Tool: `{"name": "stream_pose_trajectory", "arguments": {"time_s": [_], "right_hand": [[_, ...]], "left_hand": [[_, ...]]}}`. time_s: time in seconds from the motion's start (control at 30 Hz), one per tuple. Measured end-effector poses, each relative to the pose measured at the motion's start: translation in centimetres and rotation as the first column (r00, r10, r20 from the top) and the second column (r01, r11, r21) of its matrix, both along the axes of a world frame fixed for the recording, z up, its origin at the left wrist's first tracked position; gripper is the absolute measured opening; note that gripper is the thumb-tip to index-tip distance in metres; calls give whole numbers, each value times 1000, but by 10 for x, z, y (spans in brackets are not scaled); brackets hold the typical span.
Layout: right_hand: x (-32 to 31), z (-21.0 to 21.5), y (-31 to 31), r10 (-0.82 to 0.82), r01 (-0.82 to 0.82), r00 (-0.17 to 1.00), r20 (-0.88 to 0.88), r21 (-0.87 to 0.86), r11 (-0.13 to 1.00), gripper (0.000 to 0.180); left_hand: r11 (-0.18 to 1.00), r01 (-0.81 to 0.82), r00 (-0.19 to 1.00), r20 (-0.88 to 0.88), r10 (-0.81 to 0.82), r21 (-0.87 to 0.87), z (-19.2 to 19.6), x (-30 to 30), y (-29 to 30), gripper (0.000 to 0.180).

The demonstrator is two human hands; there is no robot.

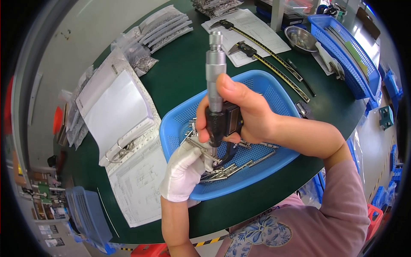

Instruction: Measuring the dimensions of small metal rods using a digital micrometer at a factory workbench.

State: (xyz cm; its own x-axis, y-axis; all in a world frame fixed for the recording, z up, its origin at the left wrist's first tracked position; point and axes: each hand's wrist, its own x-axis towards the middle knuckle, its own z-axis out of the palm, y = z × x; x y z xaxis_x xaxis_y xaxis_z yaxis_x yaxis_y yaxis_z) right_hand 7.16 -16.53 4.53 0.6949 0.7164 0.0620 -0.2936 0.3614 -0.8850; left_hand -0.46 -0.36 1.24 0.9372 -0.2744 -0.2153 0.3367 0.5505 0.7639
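My bare right hand [252, 112] grips a digital micrometer [215, 67], its silver thimble pointing up and its dark frame low. My left hand [182, 173], in a white glove, is closed on a thin metal pin [204, 150] beside the micrometer's lower end. Whether the pin lies between the measuring faces I cannot tell, as fingers and frame partly cover that spot. Both hands are over a blue perforated plastic basket [262, 81]. Loose metal pins [227, 172] lie on its bottom, partly hidden by the hands.
Left of the basket, an open ring binder [115, 107] lies above a drawing sheet [139, 192]. Two digital calipers [246, 49] rest on and beside papers at the back, near a steel bowl [299, 39]. Another blue basket [342, 55] stands far right; bagged parts [165, 25] sit at the back left.
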Motion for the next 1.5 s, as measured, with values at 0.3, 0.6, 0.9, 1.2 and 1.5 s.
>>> {"name": "stream_pose_trajectory", "arguments": {"time_s": [0.3, 0.6, 0.9, 1.2, 1.5], "right_hand": [[1, -2, -1, 21, -21, 1000, -11, -1, 1000, 69], [-3, 2, 3, -47, 50, 997, 56, -50, 997, 74], [-1, -4, 6, -43, 48, 996, -83, 55, 997, 74], [-1, -5, 6, -29, 33, 999, -46, 91, 995, 67], [0, -5, 4, -37, 37, 999, 3, -34, 999, 69]], "left_hand": [[983, -128, 981, -165, 106, -130, -1, 3, 2, 23], [994, -71, 994, -83, 65, -78, -8, 1, 9, 22], [994, -53, 992, -116, 42, -91, -7, 1, 8, 24], [996, -38, 995, -94, 29, -86, -5, 0, 6, 25], [996, -2, 997, -82, -5, -89, -6, 1, 7, 23]]}}
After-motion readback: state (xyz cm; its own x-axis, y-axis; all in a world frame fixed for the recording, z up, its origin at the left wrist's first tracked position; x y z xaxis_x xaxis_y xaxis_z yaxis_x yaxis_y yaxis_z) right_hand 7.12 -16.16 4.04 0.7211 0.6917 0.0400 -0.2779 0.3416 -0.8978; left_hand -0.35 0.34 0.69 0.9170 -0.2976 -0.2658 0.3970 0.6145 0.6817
